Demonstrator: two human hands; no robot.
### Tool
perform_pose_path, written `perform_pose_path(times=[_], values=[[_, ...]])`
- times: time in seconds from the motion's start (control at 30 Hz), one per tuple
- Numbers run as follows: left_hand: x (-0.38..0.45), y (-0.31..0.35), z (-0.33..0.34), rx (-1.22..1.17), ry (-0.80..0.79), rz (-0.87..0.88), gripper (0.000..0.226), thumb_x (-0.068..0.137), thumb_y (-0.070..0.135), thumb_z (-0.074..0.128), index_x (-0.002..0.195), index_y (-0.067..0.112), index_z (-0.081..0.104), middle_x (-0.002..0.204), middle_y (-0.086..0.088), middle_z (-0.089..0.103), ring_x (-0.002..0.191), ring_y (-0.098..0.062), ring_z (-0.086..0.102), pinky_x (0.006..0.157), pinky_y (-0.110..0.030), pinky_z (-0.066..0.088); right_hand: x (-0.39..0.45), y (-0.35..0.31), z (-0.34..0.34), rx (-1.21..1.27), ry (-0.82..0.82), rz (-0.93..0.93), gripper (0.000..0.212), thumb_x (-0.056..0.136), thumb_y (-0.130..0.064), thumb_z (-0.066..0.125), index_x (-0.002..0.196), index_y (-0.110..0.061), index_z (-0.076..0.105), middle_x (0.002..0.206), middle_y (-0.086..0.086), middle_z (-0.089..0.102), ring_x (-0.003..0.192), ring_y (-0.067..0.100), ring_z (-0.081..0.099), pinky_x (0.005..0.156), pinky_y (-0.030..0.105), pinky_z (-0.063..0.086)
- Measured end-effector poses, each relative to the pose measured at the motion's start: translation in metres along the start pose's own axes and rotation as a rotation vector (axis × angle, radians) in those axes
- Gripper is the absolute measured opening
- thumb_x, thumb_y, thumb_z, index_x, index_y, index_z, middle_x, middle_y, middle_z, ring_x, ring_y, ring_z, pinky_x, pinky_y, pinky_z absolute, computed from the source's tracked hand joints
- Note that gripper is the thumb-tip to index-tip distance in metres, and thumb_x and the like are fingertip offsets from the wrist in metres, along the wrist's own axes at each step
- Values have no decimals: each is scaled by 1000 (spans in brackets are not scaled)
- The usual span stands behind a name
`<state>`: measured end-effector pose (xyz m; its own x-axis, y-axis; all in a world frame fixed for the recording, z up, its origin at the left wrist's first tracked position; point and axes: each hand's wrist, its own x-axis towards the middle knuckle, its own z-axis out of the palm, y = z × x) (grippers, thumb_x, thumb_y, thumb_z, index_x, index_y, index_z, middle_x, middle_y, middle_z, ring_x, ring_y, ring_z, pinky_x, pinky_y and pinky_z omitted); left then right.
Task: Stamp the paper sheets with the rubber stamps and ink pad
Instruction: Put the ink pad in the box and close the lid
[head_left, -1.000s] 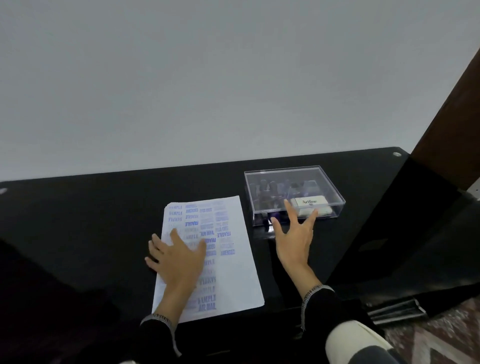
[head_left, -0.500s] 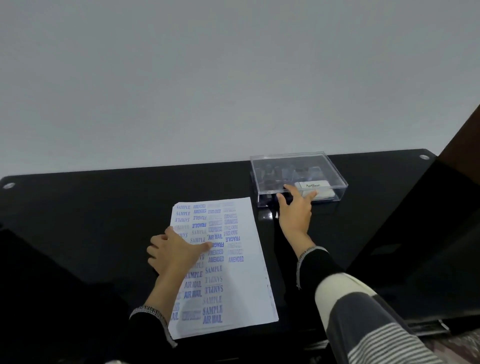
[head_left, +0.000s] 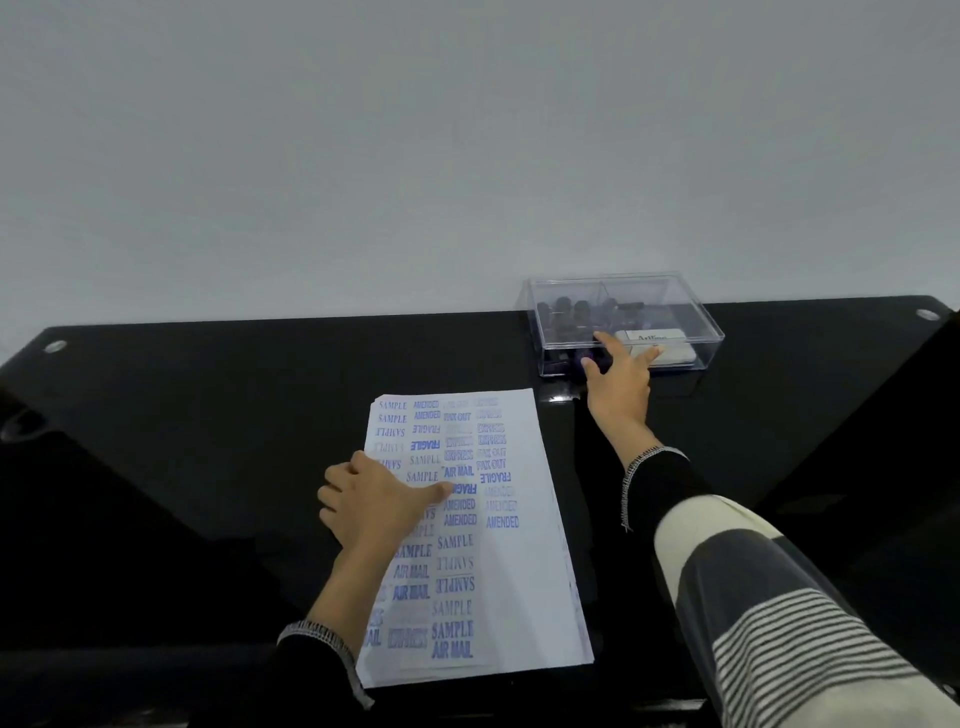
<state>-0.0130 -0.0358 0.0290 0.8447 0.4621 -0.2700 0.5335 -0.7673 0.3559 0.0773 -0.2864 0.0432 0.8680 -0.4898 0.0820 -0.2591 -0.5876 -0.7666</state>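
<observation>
White stamped paper sheet (head_left: 498, 545), long axis near–far; left hand (head_left: 374, 499) presses it flat-fingered. Right hand (head_left: 621, 376), fingers extended, touches clear plastic box (head_left: 670, 306).

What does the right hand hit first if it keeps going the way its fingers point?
The right hand meets the clear plastic lidded box; its fingertips already seem to touch the box's near wall, though depth is unclear.

black glossy table (head_left: 208, 395) | white paper sheet covered in blue stamped words (head_left: 519, 571) at 6 o'clock, left hand (head_left: 376, 501) resting flat on it | clear plastic lidded box (head_left: 696, 317) of dark rubber stamps (head_left: 563, 312) at 1 o'clock, right hand (head_left: 621, 379) touching its near wall, fingers spread
</observation>
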Motion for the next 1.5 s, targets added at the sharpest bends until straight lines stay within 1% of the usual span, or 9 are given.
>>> perform_pose_path(times=[0.2,0.33,0.5,0.63,0.73,0.9,1.07,1.23,1.5], values=[[-1,-1,-2,-5,-4,14,114,57,72,76,138,9,27,139,-15,31,126,-32,36,104,-42,35,2,-2,-14,-39,-177,-8,64,96,-11,55,148,-39,28,156,23,-16,134,42,37,106,39,38],[-5,0,-3,-4,36,34,108,60,74,72,135,7,31,134,-15,35,121,-31,40,97,-40,42,-24,3,-20,51,-174,-1,77,94,1,49,151,-39,15,147,19,32,118,29,50,95,31,40],[-7,4,-11,-185,32,-7,78,84,60,61,132,4,35,132,-17,38,115,-32,46,85,-41,48,-74,2,-13,19,-188,79,50,94,-3,51,142,-5,36,130,19,47,118,28,49,91,31,41],[-4,6,-17,-370,-82,-44,45,93,37,58,123,7,43,105,-6,53,88,-22,60,76,-38,54,-102,-8,-14,70,-320,187,41,96,-7,49,134,3,39,126,14,50,99,19,50,77,28,42],[-10,4,-16,-447,-113,-19,25,98,28,51,114,10,45,98,-4,56,81,-17,60,71,-34,53,-116,-10,-12,51,-335,219,34,96,-7,48,128,5,44,124,14,51,108,25,55,76,30,44],[-33,-4,-31,-774,-90,304,5,101,21,45,102,16,46,103,0,58,78,-6,58,57,-18,44,-120,-9,-14,105,-342,203,57,93,-28,57,141,-4,36,138,15,44,128,31,42,104,45,41],[-40,9,-78,-1044,25,615,4,101,18,45,104,16,47,103,7,63,89,-4,67,62,-14,52,-114,-36,-26,513,-343,129,16,96,-14,53,112,-13,53,118,7,63,103,21,61,92,41,51],[-36,24,-110,-1124,214,873,4,104,19,38,106,15,39,110,-2,62,99,-15,65,76,-27,57,-121,-83,-44,647,-111,-226,15,99,-9,45,113,-16,48,105,-10,59,95,-4,56,75,11,47],[-29,-2,-39,-946,148,570,7,103,13,32,106,20,34,114,4,54,100,-7,58,72,-17,48,-139,-39,-14,394,-225,-135,10,102,-9,31,110,-12,37,110,4,55,89,7,53,60,9,40]])
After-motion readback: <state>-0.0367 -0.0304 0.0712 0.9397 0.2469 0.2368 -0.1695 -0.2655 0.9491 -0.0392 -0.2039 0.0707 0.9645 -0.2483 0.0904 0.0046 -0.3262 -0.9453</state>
